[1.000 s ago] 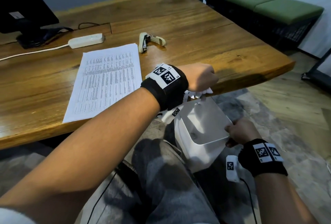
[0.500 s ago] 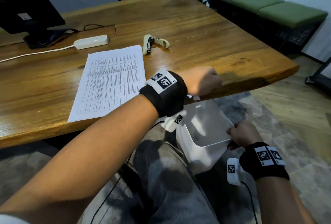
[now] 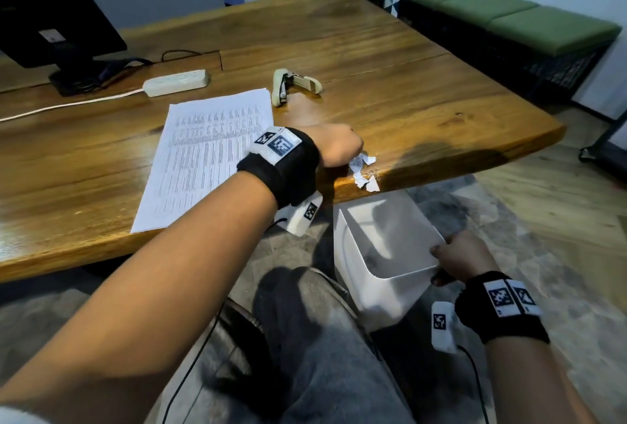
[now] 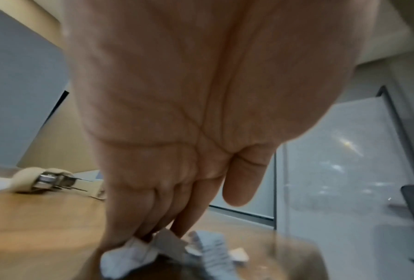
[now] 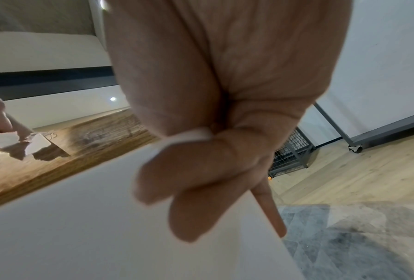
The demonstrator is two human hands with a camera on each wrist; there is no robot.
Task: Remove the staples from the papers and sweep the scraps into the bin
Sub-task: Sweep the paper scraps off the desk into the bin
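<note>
Sweeping stage, by the look of it. Left hand (image 3: 334, 148) sits on the desk (image 3: 424, 111) near its front edge, fingers (image 4: 153, 214) extended downward, tips touching the torn paper scraps (image 3: 364, 172); it presses or pushes them rather than gripping, so the hand reads as open. The scraps lie in a small cluster right at the desk's front lip, just beyond the fingertips on the side toward the edge, a thin tangle among them that may be pulled staples (too small to be sure). The bin (image 3: 383, 301), white and open-topped, hangs directly below that lip, tilted, its mouth under the scraps. Right hand (image 3: 461, 259) grips the bin's near rim, thumb and fingers (image 5: 194, 214) curled over the wall. So the coming push runs from the left hand outward over the edge and down; the left hand is the nearer one, the right only steadies the catch. Bin interior looks almost bare: a faint dark speck or two low on the inner wall, not identifiable. The stack of papers (image 3: 207, 155) lies flat to the left of the wrist, long axis running away from the person; the stapler-type tool (image 3: 291, 86) rests beyond it, untouched. Risk, as I judge it: light scraps drifting past the rim.
</note>
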